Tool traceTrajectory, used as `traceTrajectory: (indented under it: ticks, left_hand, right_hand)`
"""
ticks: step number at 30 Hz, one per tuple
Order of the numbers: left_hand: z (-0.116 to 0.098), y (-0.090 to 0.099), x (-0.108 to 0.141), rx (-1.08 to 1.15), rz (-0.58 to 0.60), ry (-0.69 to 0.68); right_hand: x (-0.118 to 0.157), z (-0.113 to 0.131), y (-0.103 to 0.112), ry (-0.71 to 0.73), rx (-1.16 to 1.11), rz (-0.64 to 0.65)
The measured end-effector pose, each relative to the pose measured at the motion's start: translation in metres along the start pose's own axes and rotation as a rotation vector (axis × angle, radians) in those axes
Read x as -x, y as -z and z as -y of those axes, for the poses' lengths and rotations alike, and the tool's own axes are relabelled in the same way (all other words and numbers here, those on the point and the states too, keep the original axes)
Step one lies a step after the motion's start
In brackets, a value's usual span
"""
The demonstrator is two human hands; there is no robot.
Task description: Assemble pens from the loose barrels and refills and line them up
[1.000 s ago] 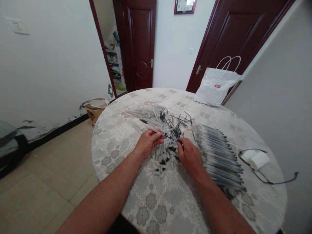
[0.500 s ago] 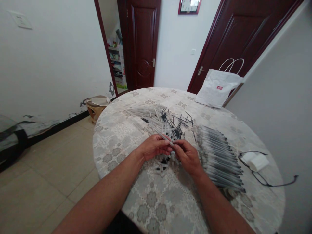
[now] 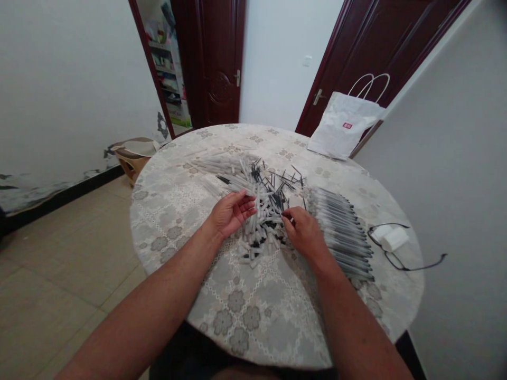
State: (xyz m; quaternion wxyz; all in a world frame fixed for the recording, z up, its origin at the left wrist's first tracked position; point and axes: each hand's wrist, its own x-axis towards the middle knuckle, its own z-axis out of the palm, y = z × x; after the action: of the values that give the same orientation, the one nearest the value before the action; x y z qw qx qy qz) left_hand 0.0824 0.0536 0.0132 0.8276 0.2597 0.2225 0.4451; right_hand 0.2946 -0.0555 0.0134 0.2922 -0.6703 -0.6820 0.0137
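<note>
My left hand (image 3: 233,212), palm turned up with curled fingers, is beside the pile of small pale caps (image 3: 257,227); its thumb and fingers are apart and nothing shows between them. My right hand (image 3: 301,229) is at the right side of that pile, thumb and forefinger close together; what they hold, if anything, is too small to name. Behind the hands lie thin black refills (image 3: 291,182) and, further left, long translucent pen barrels (image 3: 222,164). A neat row of grey pens (image 3: 343,227) lies right of my right hand.
Eyeglasses (image 3: 400,268) and a white tissue pack (image 3: 392,236) lie on the right of the round cloth-covered table (image 3: 277,322). A white paper bag (image 3: 343,126) stands at its back right edge. A wooden stool (image 3: 132,161) stands beyond the left edge.
My hands have moved apart. The pale barrel that was held between them is no longer seen in them. The whole view has shifted, with the table appearing higher and further left.
</note>
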Motion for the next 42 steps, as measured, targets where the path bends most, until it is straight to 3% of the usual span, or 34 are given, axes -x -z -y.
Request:
traceTrajectory:
  ticks: [5, 8, 16, 24, 29, 34, 38, 42]
  left_hand:
    - [0.002, 0.001, -0.002, -0.033, -0.003, -0.019]
    - [0.003, 0.000, -0.001, -0.061, -0.010, -0.024]
    - [0.007, -0.003, 0.001, -0.162, 0.002, -0.026]
    - [0.007, -0.002, 0.002, -0.205, 0.016, -0.030]
    - [0.008, -0.001, 0.002, -0.225, 0.019, -0.028]
    - [0.009, -0.001, 0.003, -0.251, 0.050, -0.016]
    - [0.008, -0.003, 0.006, -0.277, 0.071, 0.006]
    - [0.008, -0.005, 0.008, -0.296, 0.098, 0.026]
  right_hand:
    - [0.004, -0.003, 0.009, -0.067, 0.203, 0.284]
    - [0.007, -0.001, 0.015, -0.070, 0.221, 0.390]
    - [0.008, 0.014, 0.014, -0.063, 0.240, 0.482]
    - [0.011, 0.018, 0.006, -0.072, 0.272, 0.480]
    - [0.012, 0.017, -0.001, -0.053, 0.278, 0.421]
    - [0.006, 0.012, -0.003, -0.077, 0.162, 0.158]
    - [0.001, 0.013, -0.003, -0.096, -0.097, -0.076]
    - [0.001, 0.022, -0.011, -0.235, -0.538, -0.135]
